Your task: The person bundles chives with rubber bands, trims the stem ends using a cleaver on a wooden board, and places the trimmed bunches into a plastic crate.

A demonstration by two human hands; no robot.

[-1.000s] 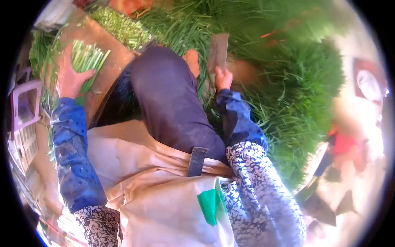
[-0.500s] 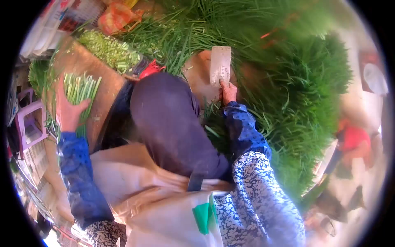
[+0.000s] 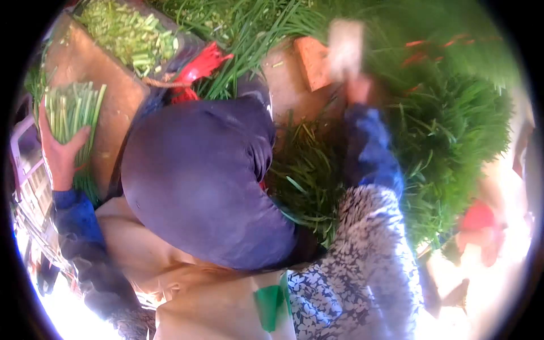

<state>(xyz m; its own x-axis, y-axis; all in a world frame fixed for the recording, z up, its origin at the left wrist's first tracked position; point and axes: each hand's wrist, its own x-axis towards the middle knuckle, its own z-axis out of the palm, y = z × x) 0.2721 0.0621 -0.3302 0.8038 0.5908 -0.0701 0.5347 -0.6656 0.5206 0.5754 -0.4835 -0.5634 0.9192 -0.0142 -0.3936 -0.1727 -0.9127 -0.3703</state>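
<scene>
Stalk bundle, green and straight, is clasped by the left hand over a brown board; the right hand grips a blurred, rectangular blade. Chopped pieces heap in a dark-edged container.

The stalks in my left hand run whitish at the tips, deep green below — my board is rusty brown. Blue oversleeves, dark-and-white floral sleeves, purplish-dark trousers; my tan apron has a green patch. Yellow-green chopped pieces, red plastic, orange block — and my blurred blade looks whitish.
</scene>
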